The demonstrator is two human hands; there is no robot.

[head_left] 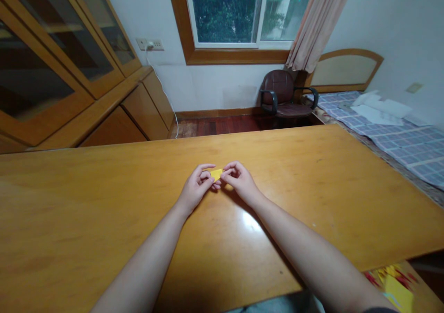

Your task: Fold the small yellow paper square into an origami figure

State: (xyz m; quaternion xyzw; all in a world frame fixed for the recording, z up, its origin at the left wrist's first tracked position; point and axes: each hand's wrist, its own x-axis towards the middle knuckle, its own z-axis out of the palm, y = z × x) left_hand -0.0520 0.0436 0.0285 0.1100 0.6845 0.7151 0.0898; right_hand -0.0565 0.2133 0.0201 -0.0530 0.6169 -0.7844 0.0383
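A small folded piece of yellow paper [217,173] sits between my two hands, just above the wooden table [312,188]. My left hand [197,186] pinches its left side with curled fingers. From the right, my right hand [238,179] pinches the other side, fingertips pressed together on the paper. Most of the paper is hidden by my fingers.
A dark red armchair [282,97] stands beyond the table under the window. A bed [398,137] with a checked cover and white sheets lies at the right. Wooden cabinets [69,72] line the left wall. Yellow and red paper scraps [395,280] lie at the lower right.
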